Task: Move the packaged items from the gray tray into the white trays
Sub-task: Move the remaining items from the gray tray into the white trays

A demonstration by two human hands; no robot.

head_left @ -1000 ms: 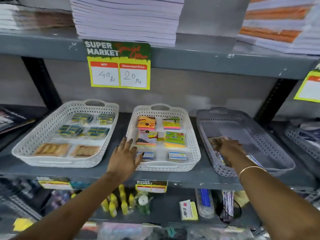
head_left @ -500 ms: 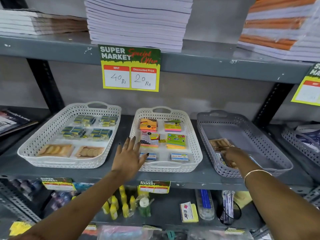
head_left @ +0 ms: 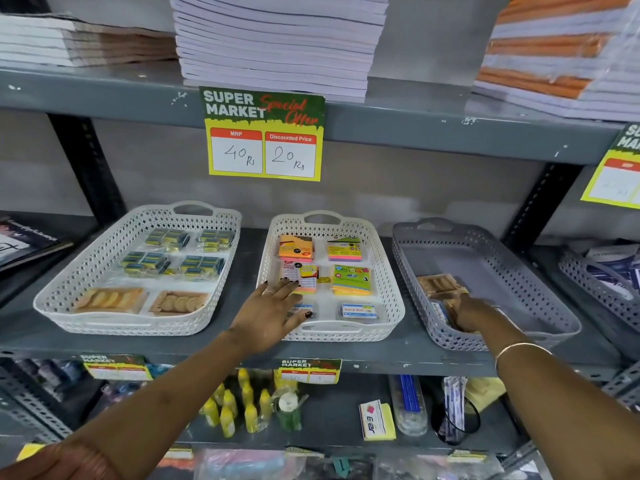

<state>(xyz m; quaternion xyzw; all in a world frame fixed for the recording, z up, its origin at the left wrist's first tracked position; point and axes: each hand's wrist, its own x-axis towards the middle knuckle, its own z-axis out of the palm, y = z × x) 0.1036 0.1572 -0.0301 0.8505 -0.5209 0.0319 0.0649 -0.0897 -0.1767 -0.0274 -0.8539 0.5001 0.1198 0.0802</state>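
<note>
A gray metal shelf (head_left: 381, 351) carries two white trays (head_left: 104, 258) (head_left: 391, 271) and a gray tray (head_left: 519, 271) (side by side).

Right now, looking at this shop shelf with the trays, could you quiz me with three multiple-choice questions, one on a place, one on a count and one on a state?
1. Where is the right hand?
A. in the gray perforated plastic tray
B. on the top shelf
C. on the price sign

2. How many white perforated plastic trays are there?
A. one
B. two
C. four

3. How is the left hand?
A. a closed fist
B. carrying a bottle
C. open, fingers spread over the middle white tray

Answers: 1 A, it reaches among brown packets at that tray's near end. 2 B, the left white tray and the middle one. 3 C, its fingers lie flat, gripping nothing.
</note>
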